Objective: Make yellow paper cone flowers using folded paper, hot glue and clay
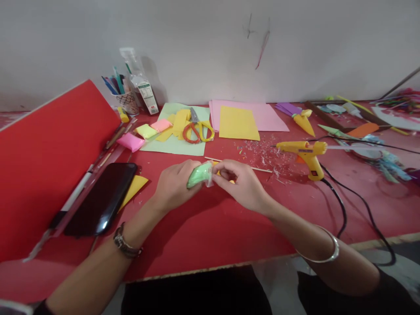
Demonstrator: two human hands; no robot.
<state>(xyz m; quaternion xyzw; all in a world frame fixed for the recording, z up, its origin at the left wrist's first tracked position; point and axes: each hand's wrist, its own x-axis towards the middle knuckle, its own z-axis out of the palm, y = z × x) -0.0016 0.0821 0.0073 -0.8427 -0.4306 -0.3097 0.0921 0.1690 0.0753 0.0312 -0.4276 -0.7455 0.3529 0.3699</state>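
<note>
Over the middle of the red table (210, 227), both my hands meet on a small green clay packet (198, 174) in clear wrap. My left hand (173, 183) is closed around the packet's left end. My right hand (241, 183) pinches the wrap at its right end with curled fingers. A thin wooden stick (259, 168) lies on the table just behind my hands. A yellow scrap shows under my right fingers.
A yellow glue gun (306, 153) with black cable stands to the right. Scissors (197, 130), pink, yellow and green paper sheets and clay packets (131, 141) lie behind. A black phone (103, 199) and large red sheet (42, 166) sit left; a pen cup (126, 100) stands by the wall.
</note>
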